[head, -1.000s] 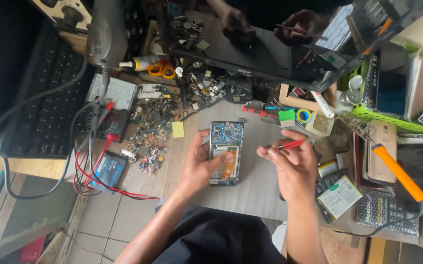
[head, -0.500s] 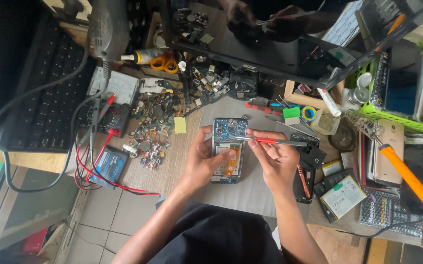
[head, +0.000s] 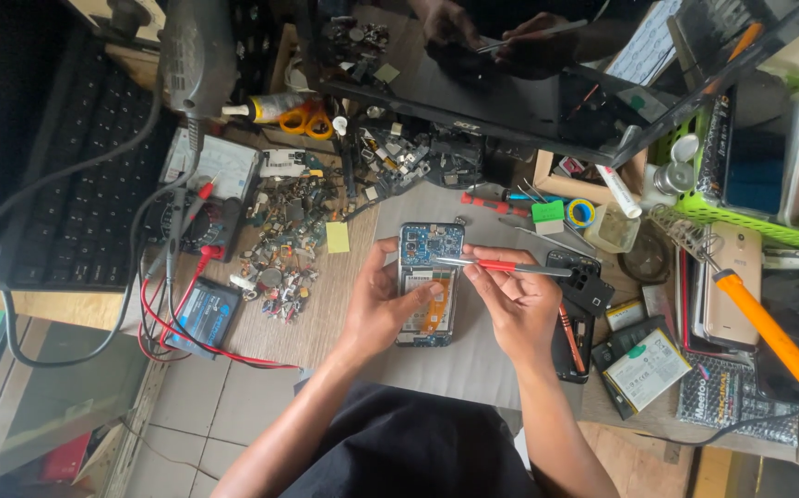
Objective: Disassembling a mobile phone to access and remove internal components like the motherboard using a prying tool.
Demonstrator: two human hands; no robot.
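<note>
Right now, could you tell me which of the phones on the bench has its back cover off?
The phone under the hands: the opened phone at the bench's middle shows its blue circuit board. The gold phone to the right keeps its back on.

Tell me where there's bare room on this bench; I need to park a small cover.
Free: grey mat below the opened phone, between the forearms; bare wood between the loose-parts pile and left hand. Crowded right of the right hand: batteries, phones.
</note>
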